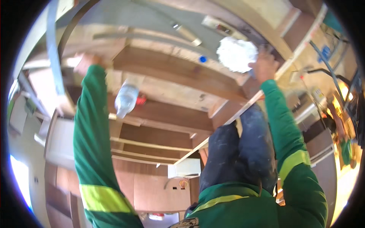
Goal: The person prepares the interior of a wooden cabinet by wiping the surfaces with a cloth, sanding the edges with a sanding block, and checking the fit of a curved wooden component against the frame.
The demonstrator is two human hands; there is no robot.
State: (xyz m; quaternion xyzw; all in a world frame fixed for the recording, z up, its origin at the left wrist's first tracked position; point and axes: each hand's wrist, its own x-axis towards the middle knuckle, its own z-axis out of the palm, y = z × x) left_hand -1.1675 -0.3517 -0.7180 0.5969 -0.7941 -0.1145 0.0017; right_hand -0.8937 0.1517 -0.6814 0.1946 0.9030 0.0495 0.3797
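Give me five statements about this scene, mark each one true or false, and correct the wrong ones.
1. The right hand is at the edge of the white, rounded, fluffy-looking bundle. True.
2. The clear plastic bottle is gripped in the left hand. False: the bottle is apart from that hand, to the right of the left forearm in the picture.
3. The small, round blue object is left of the white bundle in the picture. True.
4. Both long fabric sleeves are solid red. False: they are green, each with a yellow-green band.
5. A small red object shows beside the bottle. True.
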